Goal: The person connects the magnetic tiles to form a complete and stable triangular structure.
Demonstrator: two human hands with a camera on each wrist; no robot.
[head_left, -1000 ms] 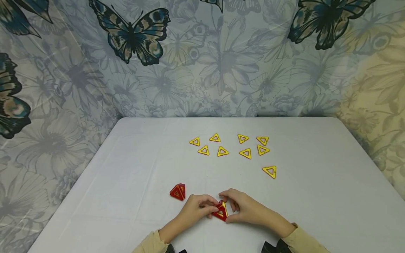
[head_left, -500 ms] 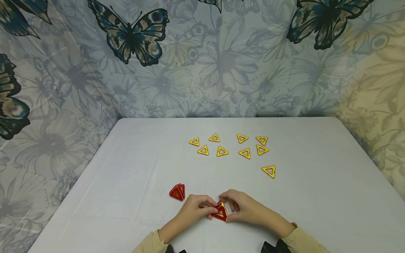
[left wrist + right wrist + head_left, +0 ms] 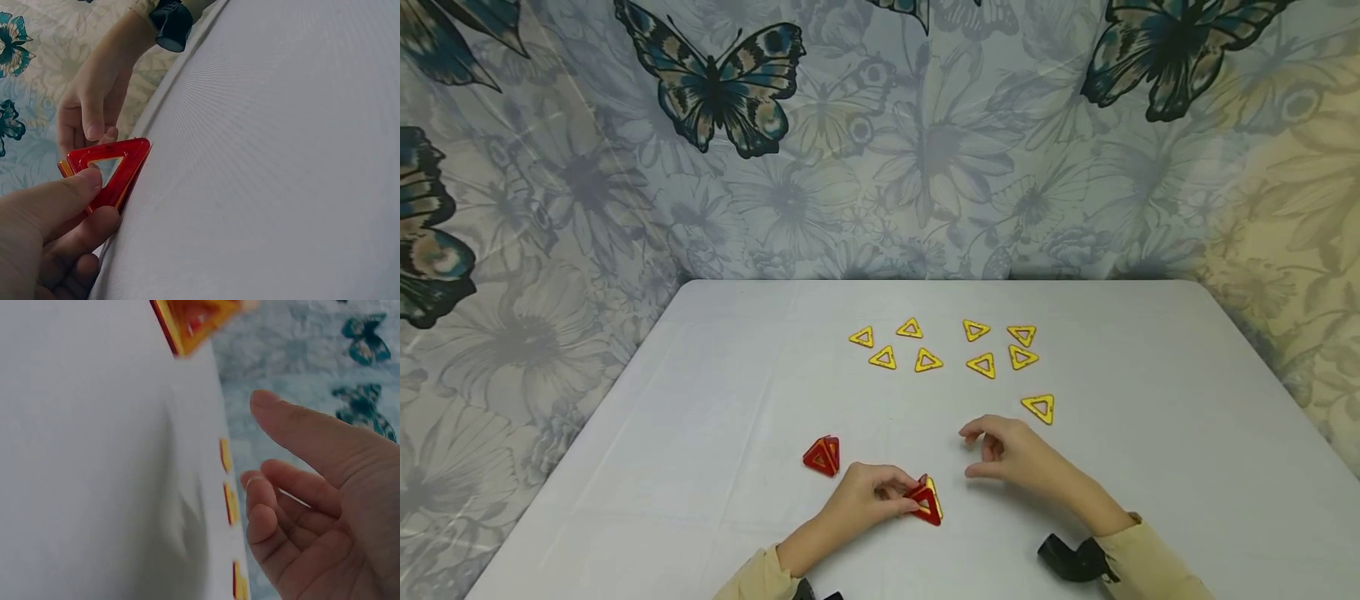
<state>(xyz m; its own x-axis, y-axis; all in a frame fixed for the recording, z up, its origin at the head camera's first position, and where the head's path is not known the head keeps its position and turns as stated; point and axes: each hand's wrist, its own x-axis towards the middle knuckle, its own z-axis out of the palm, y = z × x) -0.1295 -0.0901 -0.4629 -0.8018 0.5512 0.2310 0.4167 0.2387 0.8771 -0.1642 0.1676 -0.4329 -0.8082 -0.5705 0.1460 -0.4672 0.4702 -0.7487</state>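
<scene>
My left hand [image 3: 874, 497] pinches a red and yellow pyramid of triangular magnetic tiles [image 3: 930, 505] near the front of the table. In the left wrist view the thumb lies on the red triangular face [image 3: 128, 150], with fingers curled behind and below it. My right hand [image 3: 1011, 450] is in the air to the right of the pyramid, holding nothing, thumb and loosely bent fingers apart. A yellow triangular tile [image 3: 1039, 408] lies just beyond that hand. In the right wrist view the hand [image 3: 312, 494] has a blurred corner of the pyramid [image 3: 194, 322] above it.
A second red pyramid [image 3: 822, 456] stands left of my left hand. Several yellow triangular tiles [image 3: 927, 360] lie flat in two groups toward the back of the white table [image 3: 737, 375]. A patterned butterfly cloth [image 3: 925, 167] hangs behind.
My right hand has let go of the pyramid and moved right and away from me, toward the nearest yellow tile. My left hand keeps its hold, nearly still.
</scene>
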